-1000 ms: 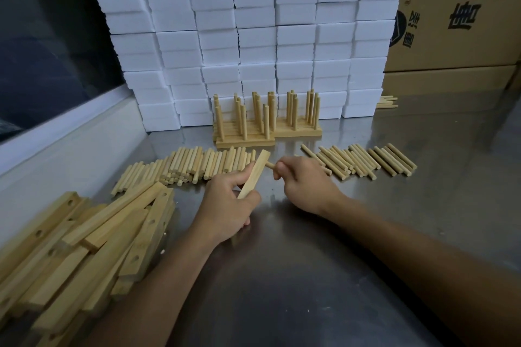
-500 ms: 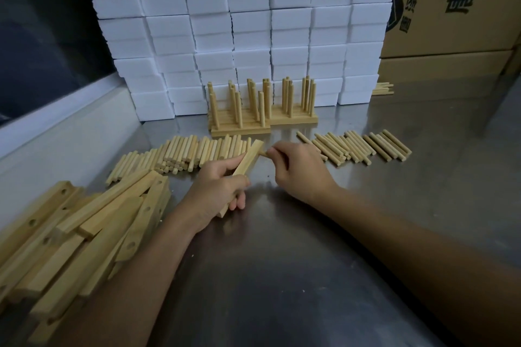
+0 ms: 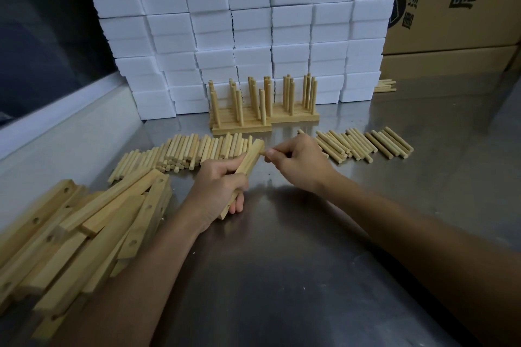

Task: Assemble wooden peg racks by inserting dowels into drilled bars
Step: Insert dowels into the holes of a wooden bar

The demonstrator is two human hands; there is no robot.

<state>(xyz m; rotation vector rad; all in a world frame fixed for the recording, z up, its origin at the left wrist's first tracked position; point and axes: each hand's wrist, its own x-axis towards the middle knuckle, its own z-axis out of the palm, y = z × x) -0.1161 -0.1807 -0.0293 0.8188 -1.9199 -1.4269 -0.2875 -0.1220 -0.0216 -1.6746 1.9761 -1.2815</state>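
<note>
Left hand (image 3: 218,186) gripping bar (image 3: 248,162), right hand (image 3: 298,159) pinching dowel (image 3: 262,152): skewed entry could jam or split.

A left hand (image 3: 222,186) is gripping a tilted drilled bar (image 3: 248,163) on a metal table (image 3: 282,276). A right hand (image 3: 298,160) is pinching a dowel (image 3: 262,153) against the bar's 1 o'clock end.
</note>
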